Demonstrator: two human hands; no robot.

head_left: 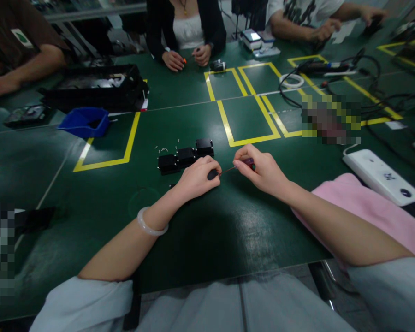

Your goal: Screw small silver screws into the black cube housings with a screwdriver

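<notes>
My left hand [202,177] is closed around a small black part [213,174], mostly covered by the fingers. In my right hand [263,170] is a screwdriver [249,162] with a dark reddish handle, gripped between the fingers. Its thin shaft points left, and the tip meets the black part or lies very close to it. Just beyond my left hand, three black box-shaped parts [186,155] stand in a slanting row. Several tiny screws [163,149] lie loose on the green table [193,244] behind them.
A blue bin [85,121] and a long black housing [97,85] stand at the left. To the right are a white power strip [382,176], pink cloth [349,193] and black cables [370,69]. Across the table, a co-worker's hands [174,61] hold something small. Other people sit nearby.
</notes>
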